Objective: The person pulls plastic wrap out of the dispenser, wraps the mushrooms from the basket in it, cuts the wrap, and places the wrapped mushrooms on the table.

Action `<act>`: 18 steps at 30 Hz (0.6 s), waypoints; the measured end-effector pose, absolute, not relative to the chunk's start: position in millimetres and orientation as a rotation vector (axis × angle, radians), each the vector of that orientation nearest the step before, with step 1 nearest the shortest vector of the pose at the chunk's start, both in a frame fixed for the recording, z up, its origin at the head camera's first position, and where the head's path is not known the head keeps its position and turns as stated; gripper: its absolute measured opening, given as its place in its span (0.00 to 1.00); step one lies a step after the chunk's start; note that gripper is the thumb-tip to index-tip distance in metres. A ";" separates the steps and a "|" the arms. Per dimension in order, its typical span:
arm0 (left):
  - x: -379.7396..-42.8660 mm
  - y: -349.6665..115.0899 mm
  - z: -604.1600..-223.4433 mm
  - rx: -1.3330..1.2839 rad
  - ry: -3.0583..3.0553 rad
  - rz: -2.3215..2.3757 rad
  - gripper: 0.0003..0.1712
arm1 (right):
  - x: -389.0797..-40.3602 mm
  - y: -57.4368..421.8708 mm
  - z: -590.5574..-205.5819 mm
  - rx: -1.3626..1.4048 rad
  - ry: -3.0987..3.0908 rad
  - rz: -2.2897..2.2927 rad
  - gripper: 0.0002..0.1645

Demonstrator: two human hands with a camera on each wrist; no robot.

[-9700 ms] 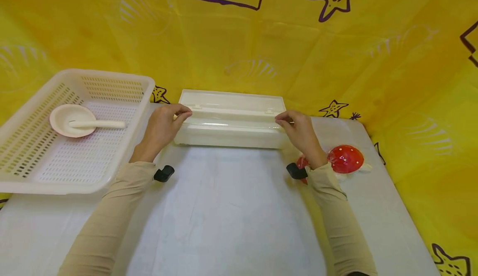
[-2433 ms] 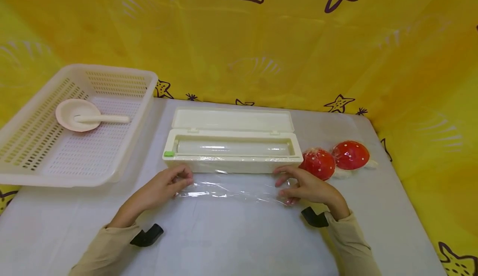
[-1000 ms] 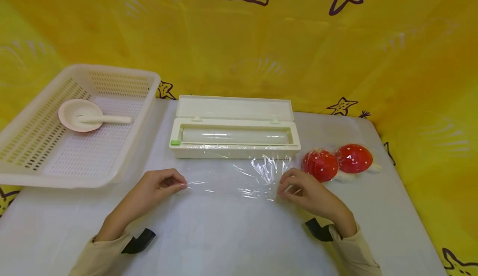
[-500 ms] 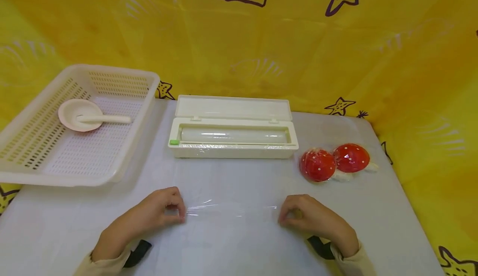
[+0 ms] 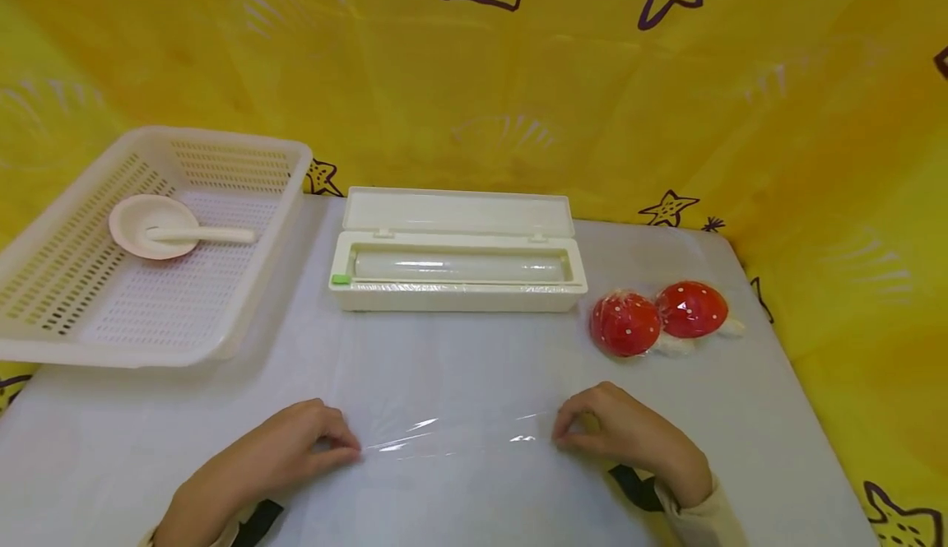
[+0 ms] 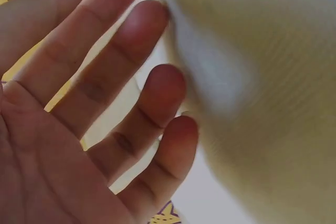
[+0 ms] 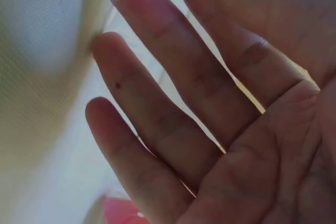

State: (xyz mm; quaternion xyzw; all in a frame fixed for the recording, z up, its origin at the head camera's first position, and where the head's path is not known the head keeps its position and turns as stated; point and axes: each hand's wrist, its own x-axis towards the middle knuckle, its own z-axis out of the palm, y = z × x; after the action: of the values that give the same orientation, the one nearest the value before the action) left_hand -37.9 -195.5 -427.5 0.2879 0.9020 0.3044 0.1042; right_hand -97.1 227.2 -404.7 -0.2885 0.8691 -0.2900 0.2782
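A clear sheet of plastic wrap point(image 5: 422, 440) stretches between my two hands above the near part of the table, visible mostly by its glints. My left hand point(image 5: 289, 448) pinches its left edge between thumb and fingertips. At the right edge, my right hand point(image 5: 629, 432) pinches it the same way. Behind the sheet stands a cream wrap dispenser box point(image 5: 459, 296) with its lid raised and a roll point(image 5: 459, 267) inside. A green slider point(image 5: 341, 280) sits at the box's left front corner. The sheet is apart from the box. Both wrist views show palms and fingers close up.
To the left, a white perforated basket point(image 5: 222, 341) holds a pale shallow bowl-like dish with a white handle point(image 5: 155, 222). Two red, white-dotted mushroom-shaped things point(image 5: 625, 325), seemingly wrapped in clear film, lie to the right. A yellow patterned cloth point(image 5: 474, 78) hangs behind the table.
The wrap, earlier drawn out from the box, has come away from it. Both hands have moved back toward the person with the sheet, the left hand lower and slightly leftward.
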 end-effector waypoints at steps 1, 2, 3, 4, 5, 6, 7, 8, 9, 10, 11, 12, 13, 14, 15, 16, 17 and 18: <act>-35.7 -196.8 -427.0 0.856 2.664 0.890 0.03 | -97.2 227.1 -405.4 -0.779 2.338 -0.775 0.03; -34.2 -197.7 -426.7 0.873 2.665 0.883 0.03 | -97.3 227.0 -406.1 -0.785 2.346 -0.775 0.03; -32.8 -199.2 -426.7 0.890 2.667 0.880 0.03 | -97.0 227.0 -406.8 -0.807 2.355 -0.779 0.03; -31.6 -200.8 -426.8 0.900 2.664 0.881 0.03 | -96.8 226.7 -407.4 -0.828 2.363 -0.783 0.03; -30.7 -202.5 -426.9 0.912 2.659 0.888 0.04 | -96.7 226.5 -407.8 -0.838 2.369 -0.787 0.03; -30.2 -204.3 -426.9 0.929 2.652 0.897 0.05 | -96.8 226.5 -408.2 -0.847 2.371 -0.796 0.03; -29.9 -206.0 -426.8 0.945 2.652 0.904 0.05 | -97.1 226.5 -408.8 -0.852 2.369 -0.807 0.03; -29.5 -207.8 -426.7 0.958 2.657 0.914 0.06 | -97.5 226.6 -409.5 -0.854 2.365 -0.820 0.03; -29.3 -209.8 -426.0 0.958 2.665 0.922 0.06 | -98.0 227.0 -410.3 -0.856 2.361 -0.833 0.03; -28.8 -211.7 -424.8 0.943 2.678 0.925 0.05 | -98.8 227.8 -411.0 -0.848 2.349 -0.852 0.03; -28.6 -213.5 -423.5 0.933 2.700 0.927 0.05 | -99.8 228.9 -411.9 -0.835 2.336 -0.871 0.04; -28.2 -215.3 -421.8 0.929 2.733 0.927 0.05 | -100.9 230.2 -413.1 -0.834 2.321 -0.893 0.04; -28.2 -217.4 -419.4 0.927 2.768 0.927 0.06 | -101.9 231.6 -414.4 -0.831 2.305 -0.915 0.05; -28.1 -219.6 -416.5 0.920 2.806 0.934 0.08 | -103.0 233.0 -415.9 -0.832 2.290 -0.935 0.05; -28.0 -221.8 -413.1 0.916 2.845 0.942 0.10 | -103.9 234.3 -417.4 -0.840 2.279 -0.952 0.06; -28.2 -224.1 -409.4 0.924 2.884 0.952 0.12 | -104.9 235.4 -419.0 -0.850 2.266 -0.969 0.06; -28.5 -226.4 -405.6 0.947 2.927 0.964 0.14 | -105.8 236.3 -420.7 -0.856 2.258 -0.980 0.06; -28.9 -228.7 -401.3 0.967 2.972 0.969 0.17 | -106.6 237.1 -422.4 -0.864 2.249 -0.991 0.07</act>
State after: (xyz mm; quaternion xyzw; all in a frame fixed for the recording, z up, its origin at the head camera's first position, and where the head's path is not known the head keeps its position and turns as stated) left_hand -28.9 -228.7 -401.3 0.2948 0.9064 0.2954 -0.0653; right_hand -106.6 237.1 -422.4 -0.3198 0.8324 -0.3668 0.2653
